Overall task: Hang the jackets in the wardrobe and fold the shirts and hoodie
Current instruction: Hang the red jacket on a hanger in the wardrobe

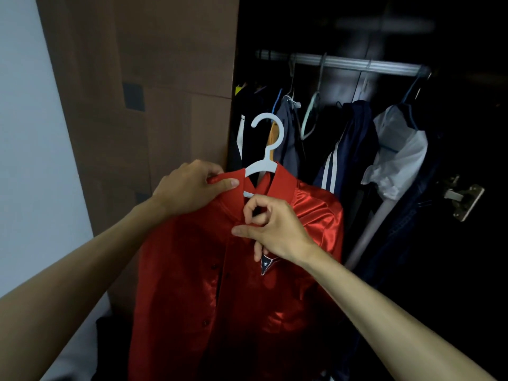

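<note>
Before an open dark wardrobe [453,270], a person holds up a red satin jacket [233,284] on a white plastic hanger [265,149], its hook free in the air below the metal rail [357,63]. At left stand a pale wall [27,133] and a brown wardrobe door [151,78]. The left hand [189,188] grips the jacket's collar at the left shoulder, thumb pressed over the fabric's edge. The right hand [270,229] pinches the jacket's front placket just below the neck, thumb and forefinger closed on the cloth, the other fingers curled. A small dark star emblem [266,264] shows on the chest beneath that hand. Behind the jacket, clothes hang from the rail: a grey garment [288,133], a navy track jacket with white stripes [346,149], and a white shirt [398,152] farther right. A metal door hinge [461,196] sits at far right.
</note>
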